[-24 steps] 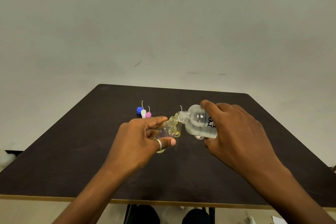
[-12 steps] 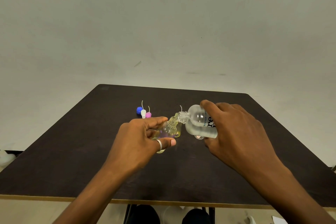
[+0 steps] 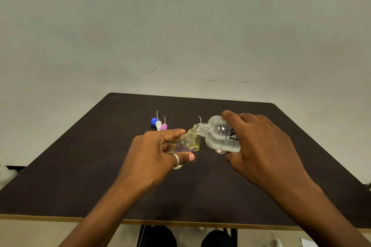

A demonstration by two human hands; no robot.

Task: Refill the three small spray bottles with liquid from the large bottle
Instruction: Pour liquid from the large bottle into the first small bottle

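Note:
My right hand [image 3: 259,146] grips the large clear bottle [image 3: 218,136], tipped to the left with its open neck against the mouth of a small clear spray bottle [image 3: 187,141]. My left hand [image 3: 154,152] holds that small bottle tilted toward the large one. A second small bottle with yellowish liquid [image 3: 197,142] stands just behind it, partly hidden. Another small bottle's base [image 3: 177,166] shows under my left thumb. Under the large bottle a small round object [image 3: 219,151] peeks out.
Near the back left of the dark table [image 3: 80,166] lie a blue cap [image 3: 154,121] and white [image 3: 158,124] and pink [image 3: 164,126] spray heads with thin tubes. Another thin tube [image 3: 200,119] rises behind the bottles. The table's front edge is near my body.

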